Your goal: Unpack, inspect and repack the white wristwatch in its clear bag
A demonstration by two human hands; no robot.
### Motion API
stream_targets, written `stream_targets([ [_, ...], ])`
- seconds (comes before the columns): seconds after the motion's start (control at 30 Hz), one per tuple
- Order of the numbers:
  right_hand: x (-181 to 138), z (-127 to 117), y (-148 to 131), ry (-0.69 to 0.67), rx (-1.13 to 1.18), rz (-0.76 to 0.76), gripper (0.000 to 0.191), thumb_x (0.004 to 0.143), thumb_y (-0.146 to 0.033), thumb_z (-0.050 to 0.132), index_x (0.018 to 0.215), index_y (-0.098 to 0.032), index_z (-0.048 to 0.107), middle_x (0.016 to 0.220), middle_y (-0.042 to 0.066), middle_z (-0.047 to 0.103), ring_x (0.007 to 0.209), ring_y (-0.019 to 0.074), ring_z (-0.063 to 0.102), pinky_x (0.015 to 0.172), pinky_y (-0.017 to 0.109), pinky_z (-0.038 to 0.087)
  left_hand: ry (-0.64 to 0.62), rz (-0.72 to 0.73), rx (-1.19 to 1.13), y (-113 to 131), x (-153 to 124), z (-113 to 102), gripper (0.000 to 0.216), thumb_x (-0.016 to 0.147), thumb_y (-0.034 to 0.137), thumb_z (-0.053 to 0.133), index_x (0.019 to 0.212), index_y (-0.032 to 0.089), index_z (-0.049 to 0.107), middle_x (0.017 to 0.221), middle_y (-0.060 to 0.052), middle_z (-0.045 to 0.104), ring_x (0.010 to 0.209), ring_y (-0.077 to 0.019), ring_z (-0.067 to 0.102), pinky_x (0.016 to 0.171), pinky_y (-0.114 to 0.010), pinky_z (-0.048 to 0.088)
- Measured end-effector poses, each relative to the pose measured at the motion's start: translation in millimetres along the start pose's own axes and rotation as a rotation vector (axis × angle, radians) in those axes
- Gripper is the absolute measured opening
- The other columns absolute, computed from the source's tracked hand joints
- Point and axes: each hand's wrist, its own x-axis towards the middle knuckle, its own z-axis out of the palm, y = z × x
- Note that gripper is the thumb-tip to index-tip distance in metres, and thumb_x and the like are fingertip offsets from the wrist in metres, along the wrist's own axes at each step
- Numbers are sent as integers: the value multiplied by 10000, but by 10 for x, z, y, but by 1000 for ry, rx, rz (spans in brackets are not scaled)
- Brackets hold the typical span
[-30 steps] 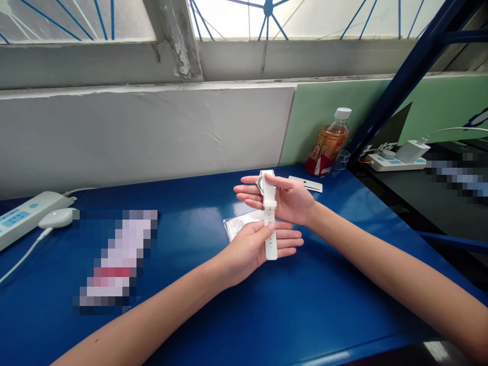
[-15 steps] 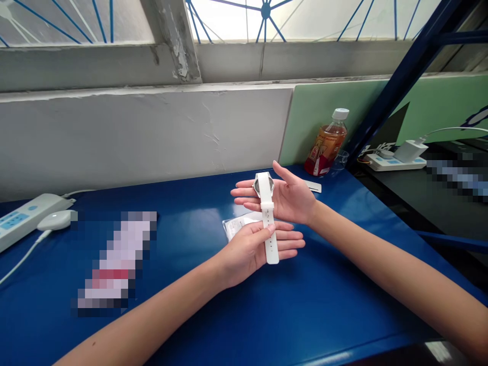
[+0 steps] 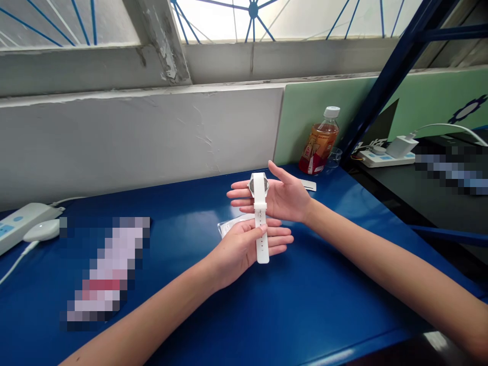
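Observation:
A white wristwatch (image 3: 261, 190) hangs lengthwise across both palms, its strap running toward me and the back of its round case facing up. My left hand (image 3: 238, 249) grips the holed strap end, thumb pressed on top and fingers stretched beneath. My right hand (image 3: 287, 200) lies palm up beyond it, fingers straight and thumb raised, under the watch case. A clear plastic packet with a white label (image 3: 231, 223) rests on the table, partly hidden behind my left hand. Behind my right wrist lies a small white flat piece (image 3: 309, 185).
On the blue table (image 3: 190, 325), a blurred-out flat item (image 3: 110, 269) and a white power strip (image 3: 23, 221) with a plugged white charger (image 3: 42, 230) sit at left. A drink bottle (image 3: 319, 145) stands against the wall. A blue metal post (image 3: 396, 71) rises at right.
The whole view has shifted slightly, with things appearing a little further left. Both hands and the watch keep nearly the same pose.

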Motion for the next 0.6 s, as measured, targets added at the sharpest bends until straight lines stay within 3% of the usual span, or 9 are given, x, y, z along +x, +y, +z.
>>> stream_targets([
  [0.3,-18,40,5,-27,-26,-36,766,956,-654,212,1243,-65,609,1366,184,604,1238,293,587,1096,454,385,-92,-81,61,131,-38,-36,204,958,172,583,1080,40,681,1141,-235,709,1067,-311,700,982,-454,500],
  [0.6,-10,23,-9,-2,-58,-23,730,957,-646,234,1218,-82,616,1374,191,594,1270,295,564,1104,466,374,-34,-66,-3,149,-41,-44,196,934,139,603,1078,30,676,1126,-246,711,1063,-313,703,1021,-468,473],
])
